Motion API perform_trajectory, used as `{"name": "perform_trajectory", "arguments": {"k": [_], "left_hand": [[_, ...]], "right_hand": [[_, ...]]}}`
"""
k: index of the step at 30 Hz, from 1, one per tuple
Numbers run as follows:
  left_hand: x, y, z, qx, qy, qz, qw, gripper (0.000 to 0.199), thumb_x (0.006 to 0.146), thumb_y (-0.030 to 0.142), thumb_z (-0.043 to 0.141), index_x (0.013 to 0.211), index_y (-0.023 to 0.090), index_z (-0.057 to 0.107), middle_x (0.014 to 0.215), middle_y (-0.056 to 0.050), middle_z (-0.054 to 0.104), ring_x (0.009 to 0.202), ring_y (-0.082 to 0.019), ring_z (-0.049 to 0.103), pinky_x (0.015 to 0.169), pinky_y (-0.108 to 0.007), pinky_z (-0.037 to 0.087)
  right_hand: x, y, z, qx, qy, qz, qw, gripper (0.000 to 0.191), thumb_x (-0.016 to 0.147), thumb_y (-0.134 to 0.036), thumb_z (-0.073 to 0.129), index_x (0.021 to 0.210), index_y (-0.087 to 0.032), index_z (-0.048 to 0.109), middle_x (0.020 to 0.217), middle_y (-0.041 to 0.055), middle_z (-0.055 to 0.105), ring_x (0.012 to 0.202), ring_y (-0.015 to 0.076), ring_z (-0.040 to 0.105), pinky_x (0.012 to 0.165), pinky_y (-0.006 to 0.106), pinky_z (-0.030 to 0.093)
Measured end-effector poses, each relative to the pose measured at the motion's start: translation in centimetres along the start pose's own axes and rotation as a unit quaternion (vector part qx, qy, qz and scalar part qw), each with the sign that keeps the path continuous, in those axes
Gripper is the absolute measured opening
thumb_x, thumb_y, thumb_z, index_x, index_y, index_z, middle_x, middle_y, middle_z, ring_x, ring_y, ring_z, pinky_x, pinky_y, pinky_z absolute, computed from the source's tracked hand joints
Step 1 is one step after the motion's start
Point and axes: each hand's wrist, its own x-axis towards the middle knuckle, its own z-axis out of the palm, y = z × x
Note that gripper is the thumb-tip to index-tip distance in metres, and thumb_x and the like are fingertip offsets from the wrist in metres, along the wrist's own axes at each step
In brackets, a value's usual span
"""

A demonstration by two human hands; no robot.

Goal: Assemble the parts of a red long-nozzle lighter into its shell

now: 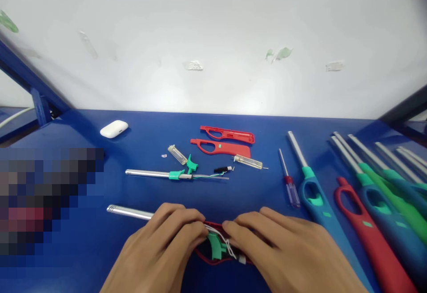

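My left hand [167,239] grips the left part of an opened red lighter casing [213,262] at the bottom centre, and its metal tube [128,212] sticks out to the left from under the fingers. On the casing's right part my right hand [280,244] is closed, fingertips beside white wires [228,244]. Between the hands, a green trigger [216,246] sits inside the casing. Both palms hide much of the casing. Above lie a second metal tube [148,174] with a green collar, a loose green trigger [191,164] and a black igniter [222,169].
Two red casing halves [227,134] [222,147] and two clear fuel tanks [177,154] [248,162] lie farther back. Rightward are a screwdriver [292,190], blue lighters [325,213], a red lighter body [370,230] and green ones. A white case [114,129] sits back left.
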Motion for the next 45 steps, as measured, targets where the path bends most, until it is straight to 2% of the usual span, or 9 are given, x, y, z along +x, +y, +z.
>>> {"name": "perform_trajectory", "arguments": {"k": [4, 8, 12, 17, 25, 32, 36, 41, 45], "left_hand": [[-0.2, 0.0, -0.1, 0.005, 0.006, 0.005, 1.000, 0.031, 0.108, 0.009, 0.044, 0.107, 0.024, 0.071, 0.103, 0.001, 0.079, 0.091, -0.014, 0.072, 0.080, -0.022, 0.060], [-0.5, -0.3, 0.0, 0.015, -0.002, 0.007, 1.000, 0.030, 0.110, 0.012, 0.044, 0.115, 0.024, 0.071, 0.111, 0.001, 0.079, 0.102, -0.015, 0.072, 0.093, -0.025, 0.059], [-1.2, -0.5, 0.4, 0.005, -0.012, 0.002, 1.000, 0.028, 0.109, 0.011, 0.045, 0.116, 0.025, 0.069, 0.113, 0.002, 0.078, 0.103, -0.015, 0.072, 0.093, -0.025, 0.058], [-2.2, -0.6, 0.7, 0.015, -0.047, -0.019, 0.999, 0.033, 0.109, 0.010, 0.043, 0.128, 0.027, 0.065, 0.125, 0.001, 0.077, 0.116, -0.019, 0.070, 0.102, -0.034, 0.057], [-0.9, -0.3, 0.2, -0.004, 0.000, 0.007, 1.000, 0.028, 0.110, 0.009, 0.045, 0.114, 0.023, 0.069, 0.110, 0.001, 0.077, 0.102, -0.015, 0.069, 0.092, -0.024, 0.057], [-0.5, -0.3, 0.5, -0.013, -0.007, 0.005, 1.000, 0.028, 0.110, 0.008, 0.043, 0.112, 0.022, 0.068, 0.108, 0.000, 0.076, 0.099, -0.016, 0.067, 0.087, -0.024, 0.057], [-1.1, -0.4, 0.5, -0.006, -0.016, 0.003, 1.000, 0.028, 0.112, 0.011, 0.042, 0.119, 0.023, 0.067, 0.115, -0.001, 0.076, 0.106, -0.016, 0.067, 0.093, -0.027, 0.057], [-0.3, -0.1, 0.1, -0.004, -0.001, 0.010, 1.000, 0.028, 0.112, 0.010, 0.041, 0.111, 0.022, 0.067, 0.107, 0.000, 0.077, 0.097, -0.016, 0.067, 0.084, -0.024, 0.057], [0.1, -0.1, 0.1, -0.003, 0.004, 0.010, 1.000, 0.028, 0.114, 0.013, 0.041, 0.108, 0.022, 0.067, 0.104, 0.001, 0.077, 0.095, -0.015, 0.068, 0.083, -0.023, 0.057]], "right_hand": [[0.0, -0.2, 0.6, 0.002, -0.012, -0.003, 1.000, 0.043, 0.097, 0.002, 0.041, 0.089, -0.023, 0.074, 0.078, -0.0033, 0.079, 0.058, 0.0139, 0.070, 0.044, 0.032, 0.041], [0.0, -0.7, 0.9, -0.001, -0.029, -0.006, 1.000, 0.040, 0.089, 0.006, 0.044, 0.089, -0.023, 0.073, 0.075, -0.0041, 0.074, 0.060, 0.0151, 0.069, 0.049, 0.032, 0.044], [0.1, -1.1, 0.5, -0.023, -0.006, -0.024, 0.999, 0.042, 0.092, 0.005, 0.041, 0.089, -0.021, 0.073, 0.083, -0.0028, 0.080, 0.063, 0.0144, 0.070, 0.049, 0.033, 0.043], [0.2, -1.4, 0.2, -0.037, 0.016, -0.032, 0.999, 0.050, 0.096, 0.006, 0.033, 0.083, -0.021, 0.074, 0.083, -0.0032, 0.082, 0.060, 0.0132, 0.068, 0.051, 0.033, 0.043], [0.1, -1.3, 0.3, -0.049, -0.001, -0.035, 0.998, 0.035, 0.094, 0.003, 0.049, 0.086, -0.020, 0.074, 0.087, -0.0022, 0.083, 0.062, 0.0126, 0.068, 0.050, 0.030, 0.043], [-0.1, -0.9, 0.2, -0.030, -0.004, -0.031, 0.999, 0.043, 0.095, 0.006, 0.041, 0.093, -0.020, 0.076, 0.084, -0.0020, 0.083, 0.065, 0.0139, 0.073, 0.050, 0.030, 0.049], [0.4, -0.8, 0.4, -0.037, 0.010, -0.018, 0.999, 0.052, 0.097, 0.007, 0.033, 0.096, -0.020, 0.078, 0.082, -0.0025, 0.083, 0.062, 0.0141, 0.075, 0.046, 0.030, 0.049], [0.8, -0.5, 0.0, -0.045, 0.045, 0.023, 0.998, 0.058, 0.111, -0.005, 0.027, 0.094, -0.021, 0.080, 0.086, -0.0017, 0.084, 0.053, 0.0102, 0.072, 0.041, 0.027, 0.045], [-0.5, -0.1, -0.1, 0.011, 0.076, 0.092, 0.993, 0.050, 0.119, -0.032, 0.034, 0.096, -0.028, 0.078, 0.089, -0.0058, 0.082, 0.061, 0.0087, 0.076, 0.051, 0.022, 0.053]]}}
